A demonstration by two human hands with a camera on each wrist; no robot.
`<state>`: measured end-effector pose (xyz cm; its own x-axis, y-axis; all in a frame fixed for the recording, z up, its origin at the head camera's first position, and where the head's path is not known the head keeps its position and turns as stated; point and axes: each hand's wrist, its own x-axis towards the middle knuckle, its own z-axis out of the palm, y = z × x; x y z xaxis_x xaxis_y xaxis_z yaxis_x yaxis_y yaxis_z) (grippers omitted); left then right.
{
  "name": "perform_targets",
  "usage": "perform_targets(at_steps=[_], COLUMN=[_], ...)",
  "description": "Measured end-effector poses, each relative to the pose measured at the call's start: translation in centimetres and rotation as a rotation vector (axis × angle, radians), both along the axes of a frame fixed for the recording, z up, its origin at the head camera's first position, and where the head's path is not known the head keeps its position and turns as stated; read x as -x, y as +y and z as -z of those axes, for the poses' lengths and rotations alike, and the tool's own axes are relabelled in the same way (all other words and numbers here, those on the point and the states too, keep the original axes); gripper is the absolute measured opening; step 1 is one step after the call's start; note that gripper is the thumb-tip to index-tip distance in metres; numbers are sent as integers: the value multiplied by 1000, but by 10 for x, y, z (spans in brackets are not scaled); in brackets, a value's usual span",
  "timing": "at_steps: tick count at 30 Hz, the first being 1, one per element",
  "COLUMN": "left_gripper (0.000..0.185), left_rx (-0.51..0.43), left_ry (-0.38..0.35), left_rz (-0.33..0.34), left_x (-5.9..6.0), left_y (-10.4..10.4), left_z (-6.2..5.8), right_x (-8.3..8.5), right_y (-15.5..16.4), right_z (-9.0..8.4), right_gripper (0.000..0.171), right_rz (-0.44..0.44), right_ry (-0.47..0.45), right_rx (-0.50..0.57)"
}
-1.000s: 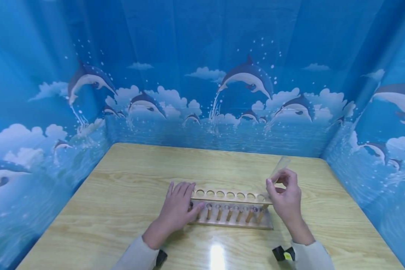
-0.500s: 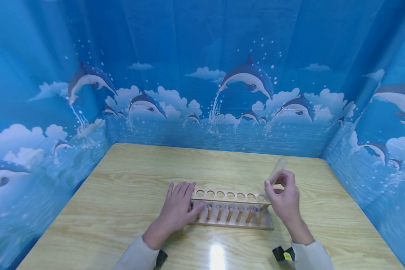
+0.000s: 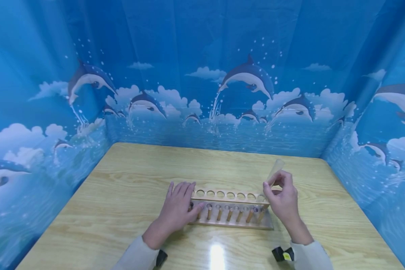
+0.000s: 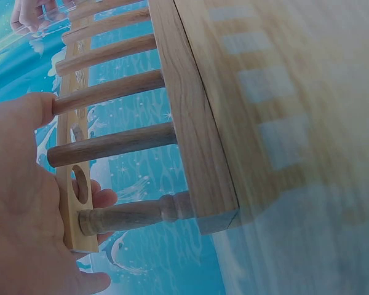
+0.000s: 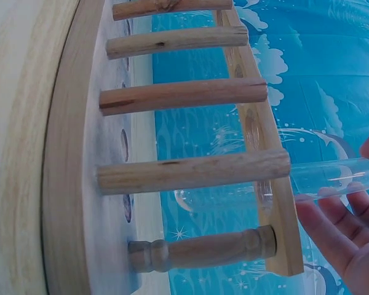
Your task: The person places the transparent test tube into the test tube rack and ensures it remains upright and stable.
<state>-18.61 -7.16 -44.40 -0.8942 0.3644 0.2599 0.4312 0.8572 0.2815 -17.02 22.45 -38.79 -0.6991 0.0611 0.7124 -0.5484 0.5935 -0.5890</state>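
The right hand (image 3: pixel 283 198) pinches a clear test tube (image 3: pixel 274 169) near its upper part, its rounded bottom already through the wooden rack's (image 3: pixel 229 208) rightmost hole. It looks light, smooth-walled and breakable, so a gentle fingertip hold seems apt. The left hand (image 3: pixel 177 208) lies flat with straight fingers on the rack's left end.

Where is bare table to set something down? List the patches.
Free: the table left of the rack, the strip between rack and backdrop, and the right edge past the right hand. Crowded: the rack, with the left hand on its end and the tube at the other.
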Motion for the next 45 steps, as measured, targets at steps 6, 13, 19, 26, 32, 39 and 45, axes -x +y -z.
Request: perform_targets(at_steps=[6, 13, 19, 26, 32, 39, 45], left_gripper=[74, 74, 74, 74, 74, 73, 73], left_rx=[-6, -5, -5, -16, -4, 6, 17], left_ry=[-9, -4, -16, -17, -10, 0, 4], left_rz=[1, -1, -2, 0, -3, -13, -17], left_x=[0, 1, 1, 1, 1, 2, 1], left_y=[0, 0, 0, 0, 0, 0, 0], left_z=[0, -1, 0, 0, 0, 1, 1], right_x=[-1, 0, 0, 1, 1, 1, 1], right_y=[-1, -1, -3, -3, -3, -4, -4], right_z=[0, 2, 4, 6, 8, 8, 8], right_gripper=[34, 33, 33, 30, 29, 31, 32], right_rz=[1, -8, -13, -24, -25, -15, -12], right_ry=[-19, -50, -62, -50, -61, -65, -84], right_rx=[0, 33, 49, 33, 18, 18, 12])
